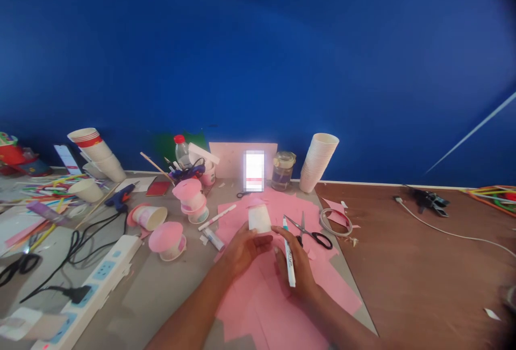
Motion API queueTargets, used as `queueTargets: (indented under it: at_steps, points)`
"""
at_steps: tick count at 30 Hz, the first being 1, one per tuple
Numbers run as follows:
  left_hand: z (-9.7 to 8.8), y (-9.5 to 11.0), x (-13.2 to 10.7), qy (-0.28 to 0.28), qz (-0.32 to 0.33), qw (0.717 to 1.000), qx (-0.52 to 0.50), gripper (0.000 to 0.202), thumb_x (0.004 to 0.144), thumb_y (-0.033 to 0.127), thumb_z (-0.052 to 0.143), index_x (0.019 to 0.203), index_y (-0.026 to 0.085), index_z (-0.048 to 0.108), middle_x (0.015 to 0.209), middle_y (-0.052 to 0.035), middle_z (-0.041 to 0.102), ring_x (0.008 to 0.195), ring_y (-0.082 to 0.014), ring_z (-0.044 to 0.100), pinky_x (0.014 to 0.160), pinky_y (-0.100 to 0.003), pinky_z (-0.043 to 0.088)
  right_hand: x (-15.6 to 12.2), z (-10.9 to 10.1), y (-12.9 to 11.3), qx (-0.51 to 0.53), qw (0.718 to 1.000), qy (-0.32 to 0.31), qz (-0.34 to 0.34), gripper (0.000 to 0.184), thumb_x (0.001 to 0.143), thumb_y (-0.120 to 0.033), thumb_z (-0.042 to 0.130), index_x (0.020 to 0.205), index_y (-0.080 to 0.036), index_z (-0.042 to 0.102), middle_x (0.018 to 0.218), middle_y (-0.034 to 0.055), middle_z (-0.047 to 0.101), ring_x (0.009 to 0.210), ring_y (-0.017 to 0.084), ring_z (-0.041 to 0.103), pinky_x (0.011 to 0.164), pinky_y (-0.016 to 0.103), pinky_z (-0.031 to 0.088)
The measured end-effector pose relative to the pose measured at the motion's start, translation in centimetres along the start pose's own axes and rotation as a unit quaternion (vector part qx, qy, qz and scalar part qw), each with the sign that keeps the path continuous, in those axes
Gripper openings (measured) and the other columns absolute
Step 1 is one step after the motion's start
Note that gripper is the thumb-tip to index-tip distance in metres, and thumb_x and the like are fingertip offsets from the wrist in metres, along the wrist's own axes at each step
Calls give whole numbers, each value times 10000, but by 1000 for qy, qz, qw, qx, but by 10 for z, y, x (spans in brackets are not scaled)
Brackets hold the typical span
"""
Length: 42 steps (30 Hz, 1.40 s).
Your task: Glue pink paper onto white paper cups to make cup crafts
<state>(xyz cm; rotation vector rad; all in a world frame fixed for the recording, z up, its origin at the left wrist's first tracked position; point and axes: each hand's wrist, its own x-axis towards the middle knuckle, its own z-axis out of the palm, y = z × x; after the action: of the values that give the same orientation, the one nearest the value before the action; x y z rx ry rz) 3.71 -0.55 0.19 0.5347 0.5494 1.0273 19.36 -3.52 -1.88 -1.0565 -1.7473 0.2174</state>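
Observation:
My left hand (246,250) is closed around the lower part of a white paper cup (260,220), which has a pink paper piece at its top. A white paint marker (289,258) with a teal tip lies along my right hand (299,264), held between its fingers with the tip pointing away from me. The right fingertips reach to the cup's lower right side. Both hands are over pink paper sheets (258,307). Black-handled scissors (320,238) lie just beyond my right hand. Left of the cup are a glue stick (214,238) and a pink-and-white stick (216,218).
Several pink-trimmed cups (166,238) stand or lie at the left, near a power strip (94,291) and a glue gun (121,197). Against the blue wall are a lit phone (255,171), a glass jar (283,171) and a leaning cup stack (318,162). A cable coil (335,222) lies right.

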Motion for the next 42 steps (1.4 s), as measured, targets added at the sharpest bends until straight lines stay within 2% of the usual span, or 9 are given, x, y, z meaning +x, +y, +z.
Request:
queueTargets:
  at_steps: [5,9,15,25,35,42]
  points:
    - [2,0,0,6,-1,1000,7,310,788,202,603,1098,206,588,935,-66,682,853,-220,649,818,-399,445,0,0,-1,-10,1000,-6,9,412,851,-139,452,1254,-220,426,1152,106,611,1059,229,602,893,406,503]
    - [2,0,0,11,-4,1000,11,329,777,209,620,1104,209,585,946,-67,677,853,-215,646,818,-393,447,1,-1,-2,-18,1000,2,-10,432,846,-132,452,1265,-230,415,1150,100,615,1059,229,604,878,402,512]
    - [-1,-1,0,-6,1,1000,6,312,804,218,581,1115,203,575,958,-76,675,872,-219,640,827,-396,443,-1,0,-1,-28,1000,-7,-10,425,849,-131,455,1264,-218,418,1156,110,609,1069,226,596,890,398,507]
    - [3,-3,0,-8,15,999,44,305,809,258,599,1110,222,564,1026,-80,655,897,-212,631,849,-397,437,0,-1,-1,-25,998,-26,-57,520,830,-95,452,1324,-235,366,1191,116,586,1124,241,556,907,438,490]
    - [1,-6,0,-17,20,996,82,388,786,315,642,1152,245,532,1094,-93,647,945,-221,625,876,-398,417,-1,-1,-1,2,997,-34,-64,571,810,-87,470,1342,-252,346,1242,109,556,1146,246,531,911,446,481]
    - [1,-8,2,-16,27,996,82,418,767,322,666,1151,220,536,1052,-96,653,930,-204,615,849,-364,426,0,0,0,-10,997,-28,-71,563,809,-89,472,1333,-257,349,1216,107,570,1135,246,536,887,449,492]
